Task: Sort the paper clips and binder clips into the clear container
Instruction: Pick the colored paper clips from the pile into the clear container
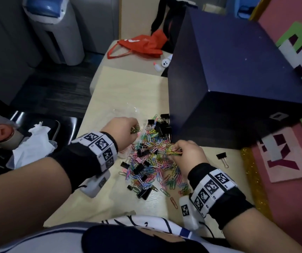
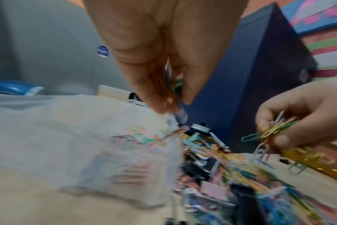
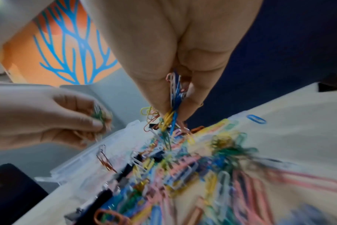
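A heap of coloured paper clips [image 1: 153, 161] mixed with black binder clips [image 1: 162, 127] lies on the pale table [image 1: 128, 84]. My left hand [image 1: 134, 130] pinches a small bunch of paper clips [image 2: 172, 91] above the clear container [image 2: 83, 144], which stands at the heap's left edge and shows only faintly in the head view. My right hand [image 1: 178, 151] pinches another bunch of paper clips [image 3: 173, 106] just above the heap's right side. The container's rim [image 3: 98, 158] borders the heap in the right wrist view. Both wrist views are blurred.
A large dark blue box [image 1: 228, 79] stands right behind the heap. One black binder clip [image 1: 222, 158] lies alone to the right. A red bag [image 1: 139, 46] lies at the far end. White tissue [image 1: 35, 143] sits off the table's left side.
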`<action>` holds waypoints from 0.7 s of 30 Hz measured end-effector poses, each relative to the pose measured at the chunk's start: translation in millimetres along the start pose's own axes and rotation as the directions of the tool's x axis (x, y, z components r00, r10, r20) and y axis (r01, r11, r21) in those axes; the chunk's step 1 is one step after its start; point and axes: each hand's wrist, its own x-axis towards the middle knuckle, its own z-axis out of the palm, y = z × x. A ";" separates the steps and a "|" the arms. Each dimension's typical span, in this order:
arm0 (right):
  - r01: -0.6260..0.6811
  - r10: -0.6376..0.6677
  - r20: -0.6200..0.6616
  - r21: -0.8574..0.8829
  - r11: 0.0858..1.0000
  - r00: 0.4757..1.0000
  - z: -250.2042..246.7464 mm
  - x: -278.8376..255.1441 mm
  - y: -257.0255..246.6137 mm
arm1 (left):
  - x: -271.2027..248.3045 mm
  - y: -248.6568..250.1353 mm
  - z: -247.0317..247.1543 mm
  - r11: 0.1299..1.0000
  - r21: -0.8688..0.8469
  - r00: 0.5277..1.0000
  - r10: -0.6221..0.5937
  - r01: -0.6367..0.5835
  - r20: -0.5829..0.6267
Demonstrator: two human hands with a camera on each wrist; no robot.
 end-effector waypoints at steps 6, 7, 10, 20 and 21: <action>0.133 -0.133 0.018 0.030 0.991 0.991 -5.7 20.5 -50.8 | -5.3 -33.6 -1.9 0.993 -0.052 0.993 -0.105 0.108 0.058; 0.144 -0.145 0.031 0.038 0.989 0.989 -4.6 25.3 -59.9 | -6.7 -37.1 -1.4 0.993 -0.038 0.993 -0.111 0.112 0.038; 0.186 -0.189 0.051 0.051 0.981 0.981 1.1 39.4 -84.3 | -12.0 -45.3 0.9 0.990 0.061 0.991 -0.132 0.131 0.007; 0.209 -0.207 0.083 -0.017 0.978 0.975 10.4 52.0 -93.9 | -15.0 -36.4 16.2 0.989 0.150 0.989 -0.037 0.016 0.144; 0.178 -0.175 0.081 -0.031 0.983 0.981 11.3 51.3 -86.7 | -13.5 -32.3 18.9 0.989 0.145 0.985 -0.012 -0.013 0.174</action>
